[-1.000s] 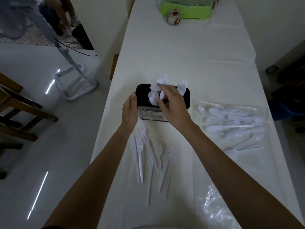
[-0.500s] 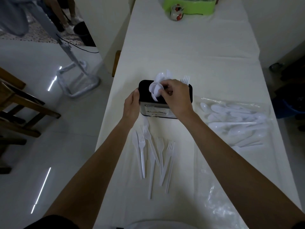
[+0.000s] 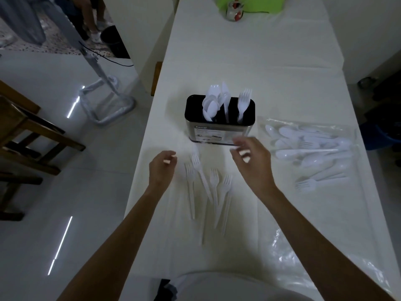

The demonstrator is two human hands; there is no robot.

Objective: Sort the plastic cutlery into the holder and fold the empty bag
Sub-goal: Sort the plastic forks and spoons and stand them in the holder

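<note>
Hovering: left hand [image 3: 161, 168] and right hand [image 3: 252, 161] hung over the table [image 3: 249, 61], on the near side of the holder [image 3: 219, 131].
Left grip: fingers were loosely curled and held nothing.
Right grip: fingers were spread, relaxed and blurred; it was empty too, with the fingertips just in front of the holder's near wall.
Holder: a black-rimmed metal box stood upright at mid-table.
Sorted cutlery: white spoons [image 3: 209, 105] stood bowl-up in the holder's left part, and a fork [image 3: 244, 101] stood tines-up at its right end.
Loose forks [image 3: 213, 181]: several lay flat on the table between the two hands, tines pointing toward the holder.
Bag [image 3: 338, 131]: clear plastic lay flat to the right of the holder, with spoons and forks inside.
Clear plastic [image 3: 293, 257]: a crinkled sheet lay near the table's near right corner.
Far end: a green tray [image 3: 260, 5] sat there with a small jar [image 3: 233, 10] in front of it.
</note>
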